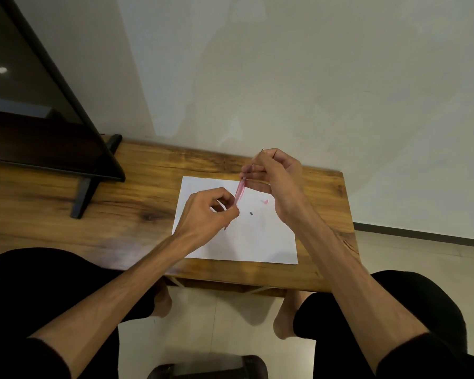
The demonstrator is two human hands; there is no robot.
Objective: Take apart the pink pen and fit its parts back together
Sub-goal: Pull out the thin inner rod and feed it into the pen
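Pink pen barrel held in both hands above white paper sheet [257, 242] on wooden desk [121, 209].

Left hand [205, 212] pinches translucent pink pen barrel [240, 191] low; right hand [274, 181] grips its top, apparently with a thin refill. Small pink piece [265, 201] and small dark piece [251, 213] lie on the sheet.

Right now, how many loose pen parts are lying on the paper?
2: a small pink piece near the right hand, and a small dark piece nearer the person. The hands may hide others.

Pink pen barrel [240, 191] blurred; lower end hidden by left hand [205, 214]; perhaps tip.
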